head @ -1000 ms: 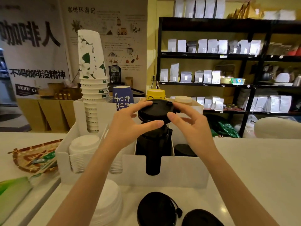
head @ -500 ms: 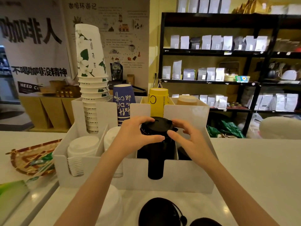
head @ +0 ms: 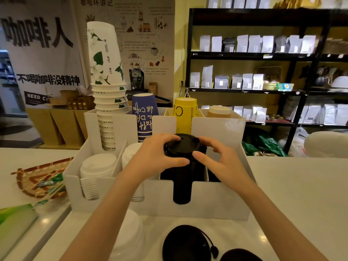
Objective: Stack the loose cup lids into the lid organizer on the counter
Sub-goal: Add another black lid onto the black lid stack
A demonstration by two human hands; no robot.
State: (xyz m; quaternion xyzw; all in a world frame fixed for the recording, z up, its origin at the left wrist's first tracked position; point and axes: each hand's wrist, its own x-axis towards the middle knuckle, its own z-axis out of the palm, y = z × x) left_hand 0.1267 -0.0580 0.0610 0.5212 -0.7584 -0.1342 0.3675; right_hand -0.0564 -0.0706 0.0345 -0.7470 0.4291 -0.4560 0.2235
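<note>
A white lid organizer stands on the counter in front of me. Its third slot holds a tall stack of black lids. Both hands grip the top black lid on that stack: my left hand on its left rim, my right hand on its right rim. White lid stacks fill the two left slots. Loose black lids and a loose pile of white lids lie on the counter nearest me.
Upside-down paper cup stacks, white, blue and yellow, stand in the organizer's back row. A woven basket sits at the left. Shelves of coffee bags fill the background.
Both hands have lowered the black lid from above the organizer down onto the top of the black stack.
</note>
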